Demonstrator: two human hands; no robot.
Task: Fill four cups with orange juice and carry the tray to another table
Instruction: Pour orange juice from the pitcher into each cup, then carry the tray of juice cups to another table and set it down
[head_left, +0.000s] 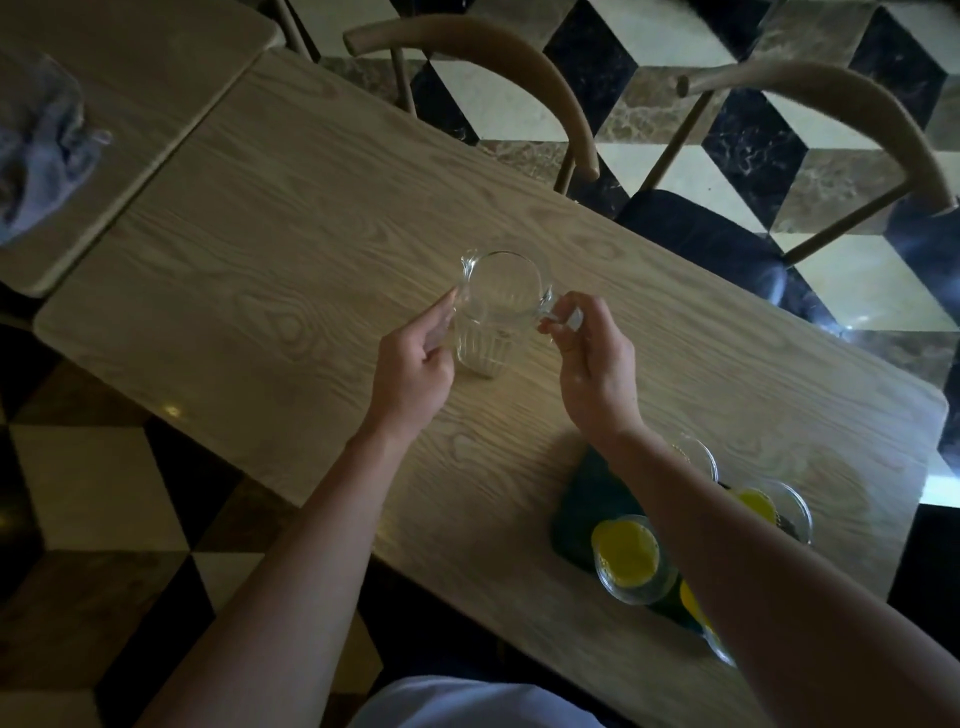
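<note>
An empty clear glass pitcher (496, 306) stands upright in the middle of the wooden table (291, 218). My right hand (592, 364) pinches its handle on the right. My left hand (415, 364) is beside it, fingers loosely apart, one fingertip touching the pitcher's left wall near the spout. A dark green tray (582, 499) lies at the table's near right. On it a cup (626, 558) and a second cup (769, 506) hold orange juice. A third cup (696, 457) and a fourth cup (693, 605) are partly hidden behind my right forearm.
Two wooden chairs (519, 67) (831, 98) stand along the table's far side. Another table (130, 62) adjoins at the upper left, with a crumpled blue-grey cloth (41, 156) on it. The floor has black, white and brown tiles.
</note>
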